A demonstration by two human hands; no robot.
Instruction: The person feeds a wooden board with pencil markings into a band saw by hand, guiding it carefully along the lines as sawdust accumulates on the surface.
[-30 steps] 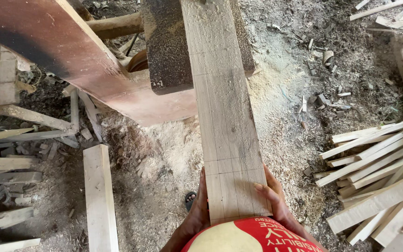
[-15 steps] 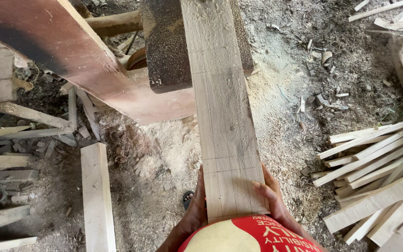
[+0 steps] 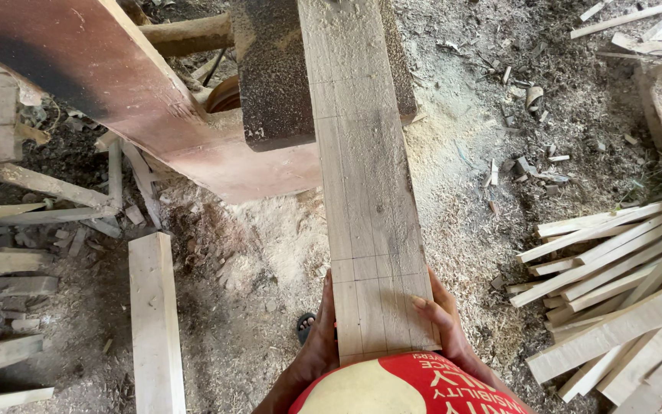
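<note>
Gripping pale plank (image 3: 362, 184), both hands (image 3: 319, 337) (image 3: 442, 322).

Under me was a dirt floor (image 3: 216, 337) covered in sawdust (image 3: 453, 222). A short pale board (image 3: 155, 322) lay flat on it to my left, near a scatter of old planks (image 3: 9, 261). To my right sat a heap of thin cut strips (image 3: 622, 284). Small wood chips (image 3: 526, 165) were strewn farther out.

Plank (image 3: 362, 176) on machine table (image 3: 277, 84); strip pile (image 3: 622, 291) right.
</note>
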